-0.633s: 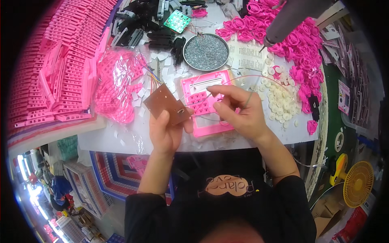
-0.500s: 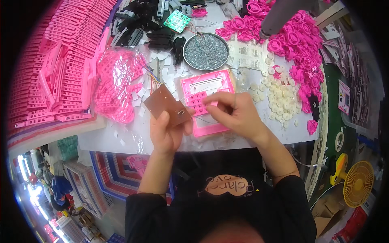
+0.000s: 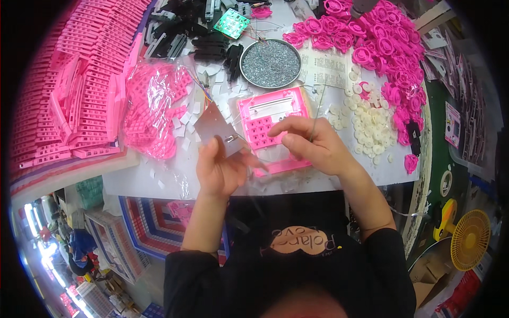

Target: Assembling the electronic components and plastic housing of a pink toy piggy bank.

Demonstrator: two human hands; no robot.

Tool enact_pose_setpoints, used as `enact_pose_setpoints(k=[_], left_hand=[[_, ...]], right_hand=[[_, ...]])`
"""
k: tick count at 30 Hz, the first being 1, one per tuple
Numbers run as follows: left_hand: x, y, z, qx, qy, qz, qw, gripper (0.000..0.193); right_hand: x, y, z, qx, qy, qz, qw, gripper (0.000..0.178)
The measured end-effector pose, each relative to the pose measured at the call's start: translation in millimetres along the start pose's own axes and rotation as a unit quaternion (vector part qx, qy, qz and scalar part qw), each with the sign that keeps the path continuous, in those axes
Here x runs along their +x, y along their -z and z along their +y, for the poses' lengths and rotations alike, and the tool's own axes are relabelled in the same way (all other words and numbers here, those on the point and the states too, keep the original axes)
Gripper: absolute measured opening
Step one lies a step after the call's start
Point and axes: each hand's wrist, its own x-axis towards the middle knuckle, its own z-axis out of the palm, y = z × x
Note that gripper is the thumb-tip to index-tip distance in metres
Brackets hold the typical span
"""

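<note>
My left hand [image 3: 218,172] is closed around the lower edge of a brown circuit board [image 3: 214,127], tilted up, with coloured wires running off its far corner. My right hand [image 3: 323,151] is in a pinch over the right side of a pink plastic casing [image 3: 289,165]. A thin greenish wire [image 3: 319,108] rises from its thumb and forefinger. The casing lies on the table with a pink keypad [image 3: 260,131] and a slotted white window in it. Part of its right side is hidden by my right hand.
A round dish of small screws [image 3: 270,63] stands beyond the casing. Pink frames [image 3: 90,63] are stacked left, beside a bag of pink keypads [image 3: 154,116]. White discs [image 3: 374,130] and pink rings [image 3: 387,53] lie right. Black parts and a lit green board [image 3: 231,24] sit at the back.
The circuit board has tipped more upright in my left hand, whose fingers moved slightly. My right hand has shifted a little right and nearer, and the thin wire now stands up from its fingers.
</note>
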Motion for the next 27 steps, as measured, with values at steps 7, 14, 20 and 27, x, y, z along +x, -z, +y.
enact_pose_setpoints(k=[7, 14, 20, 27], left_hand=[[-0.3, 18.7, 0.9, 0.108, 0.005, 0.002, 0.994, 0.04], [5.7, -2.9, -4.9, 0.186, -0.04, 0.073, 0.979, 0.042], [4.1, -2.1, -3.4, 0.14, -0.012, 0.024, 0.99, 0.053], [1.4, 0.1, -0.3, 0.104, -0.031, -0.032, 0.994, 0.053]], right_hand=[[9.9, -23.5, 6.9, 0.061, 0.055, -0.016, 0.996, 0.021], [15.1, 2.9, -5.4, 0.309, -0.109, -0.092, 0.94, 0.008], [18.0, 8.1, 1.3, 0.052, 0.011, -0.057, 0.997, 0.011], [16.5, -24.7, 11.1, 0.184, -0.176, -0.1, 0.962, 0.035]])
